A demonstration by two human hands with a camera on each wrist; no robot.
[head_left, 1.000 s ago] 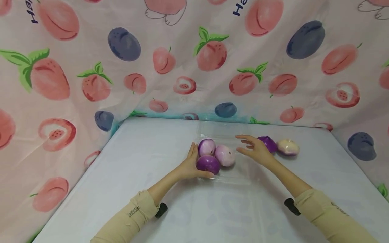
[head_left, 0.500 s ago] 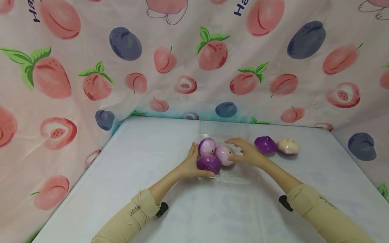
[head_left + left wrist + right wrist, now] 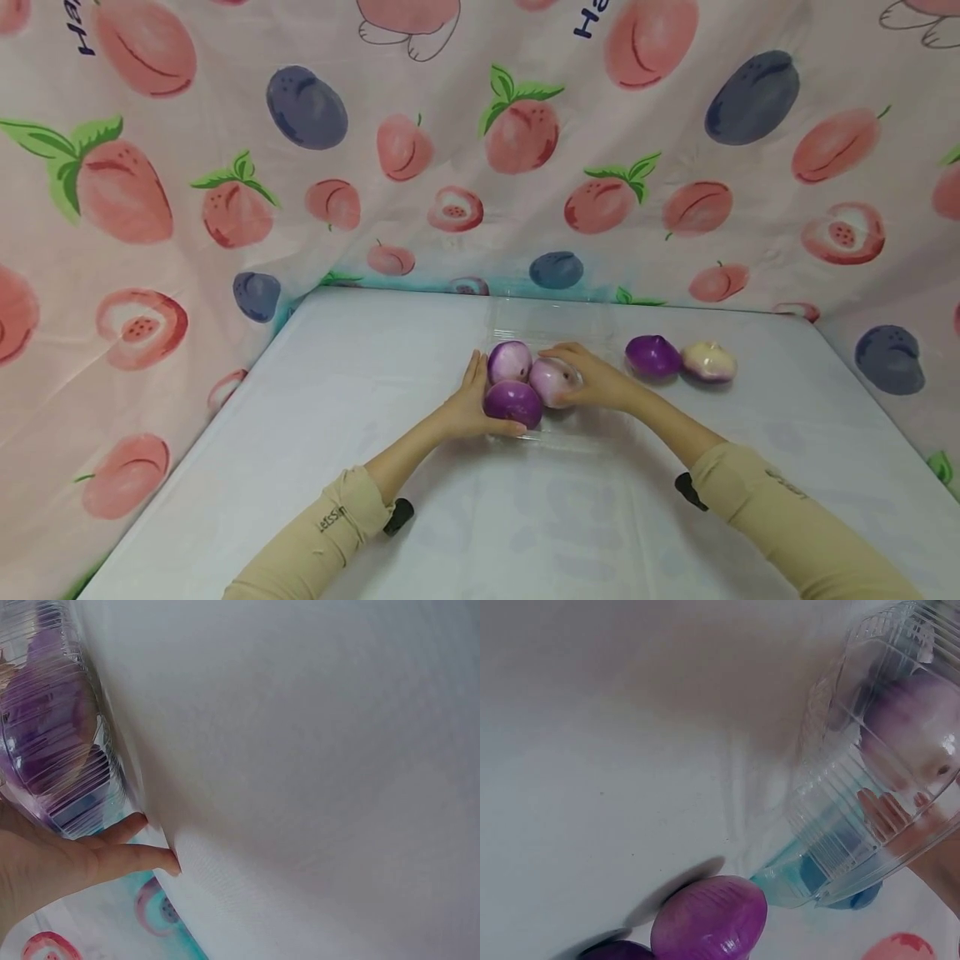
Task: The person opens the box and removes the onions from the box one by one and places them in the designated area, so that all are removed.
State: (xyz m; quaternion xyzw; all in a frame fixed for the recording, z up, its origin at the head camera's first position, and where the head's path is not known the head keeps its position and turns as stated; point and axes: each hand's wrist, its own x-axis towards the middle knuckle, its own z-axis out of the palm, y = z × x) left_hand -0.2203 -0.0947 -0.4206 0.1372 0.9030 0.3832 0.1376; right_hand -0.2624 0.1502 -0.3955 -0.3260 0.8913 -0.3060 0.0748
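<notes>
A clear plastic box (image 3: pixel 585 429) holds three purple-skinned onions. My right hand (image 3: pixel 596 379) reaches into it and grips the pale onion (image 3: pixel 553 383) on the right, fingers at the far side and thumb at the near side. That onion (image 3: pixel 915 727) shows through the box wall in the right wrist view. My left hand (image 3: pixel 467 408) rests against the box's left end, fingers straight along the side and thumb at the front. Beside that hand lie a dark purple onion (image 3: pixel 513 403) and a two-toned onion (image 3: pixel 510 362).
To the right of the box, a purple onion (image 3: pixel 652 357) and a whitish onion (image 3: pixel 709 362) lie side by side on the white table (image 3: pixel 360 358). Behind the table hangs a fruit-print cloth (image 3: pixel 465 108).
My right hand has moved left from beside the two outer onions into the box and taken hold of the pale onion. The left hand has stayed in place.
</notes>
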